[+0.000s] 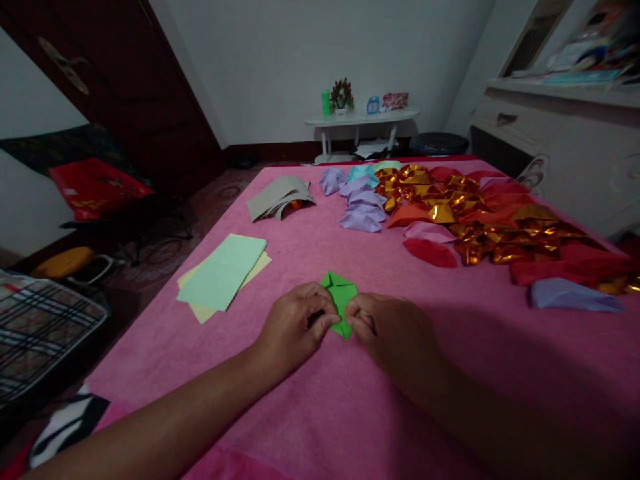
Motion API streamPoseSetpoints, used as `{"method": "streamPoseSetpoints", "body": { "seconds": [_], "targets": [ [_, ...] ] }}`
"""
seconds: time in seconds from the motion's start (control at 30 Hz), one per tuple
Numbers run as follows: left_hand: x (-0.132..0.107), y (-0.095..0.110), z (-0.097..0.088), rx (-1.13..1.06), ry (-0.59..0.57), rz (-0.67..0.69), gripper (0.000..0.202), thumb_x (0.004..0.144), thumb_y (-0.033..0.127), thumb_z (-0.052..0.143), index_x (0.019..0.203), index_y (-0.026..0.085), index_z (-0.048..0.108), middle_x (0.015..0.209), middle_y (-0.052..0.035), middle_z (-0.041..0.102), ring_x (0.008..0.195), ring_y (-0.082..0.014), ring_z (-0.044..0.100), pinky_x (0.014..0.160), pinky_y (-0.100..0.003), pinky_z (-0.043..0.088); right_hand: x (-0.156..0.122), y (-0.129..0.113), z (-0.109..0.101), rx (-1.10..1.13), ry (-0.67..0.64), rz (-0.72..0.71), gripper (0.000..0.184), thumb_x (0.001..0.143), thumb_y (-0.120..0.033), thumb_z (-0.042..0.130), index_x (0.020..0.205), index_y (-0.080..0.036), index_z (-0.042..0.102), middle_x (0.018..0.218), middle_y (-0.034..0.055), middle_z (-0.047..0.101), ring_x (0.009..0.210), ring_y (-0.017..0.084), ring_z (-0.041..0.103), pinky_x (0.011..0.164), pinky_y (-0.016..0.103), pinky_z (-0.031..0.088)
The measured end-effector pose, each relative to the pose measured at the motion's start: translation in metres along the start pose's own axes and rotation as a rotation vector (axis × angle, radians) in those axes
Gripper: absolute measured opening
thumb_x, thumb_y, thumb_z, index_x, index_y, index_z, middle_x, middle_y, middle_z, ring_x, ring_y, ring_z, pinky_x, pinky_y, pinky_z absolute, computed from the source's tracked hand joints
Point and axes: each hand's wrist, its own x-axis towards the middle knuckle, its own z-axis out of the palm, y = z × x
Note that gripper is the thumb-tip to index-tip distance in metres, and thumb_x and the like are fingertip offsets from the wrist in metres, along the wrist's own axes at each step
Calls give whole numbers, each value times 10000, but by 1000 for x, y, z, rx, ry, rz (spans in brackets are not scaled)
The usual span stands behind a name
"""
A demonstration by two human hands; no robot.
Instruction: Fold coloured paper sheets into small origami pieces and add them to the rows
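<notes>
A small green sheet of paper [341,297], folded with pointed ends at top and bottom, lies at the middle of the pink cloth [300,413]. My left hand [300,317] pinches its left edge between thumb and fingers. On the opposite edge, my right hand [390,327] grips the paper the same way. Creases show near its upper and lower tips. To the left rests a stack of pale green sheets [225,270] over yellow sheets [203,312]. Parts of the green paper are hidden behind my fingers.
Folded paper pieces in purple [363,217], shiny gold [440,212] and red [430,253] spread over the right and far side. Grey sheets [277,193] lie at the far left. A white side table [363,119] stands by the wall, and a chair with a red bag [97,187] at left.
</notes>
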Motion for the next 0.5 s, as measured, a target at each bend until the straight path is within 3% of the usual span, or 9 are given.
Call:
{"method": "streamPoseSetpoints", "body": {
  "seconds": [0.33, 0.5],
  "targets": [
    [0, -2, 1, 38, -10, 21, 127, 822, 210, 611, 706, 162, 627, 768, -27, 592, 717, -137, 549, 660, -254, 433, 1, 0, 2, -20, 1, -19, 138, 780, -159, 532, 737, -224, 646, 683, -22, 645, 632, 135, 546, 604, 262, 283],
    [2, -1, -1, 46, -30, 43, 104, 830, 278, 616, 854, 190, 667, 816, -30, 608, 767, -149, 556, 680, -256, 428, 0, -1, 2, -22, -14, -20, 136, 773, -139, 521, 750, -212, 633, 678, -18, 639, 621, 135, 542, 609, 263, 293]
  ]
}}
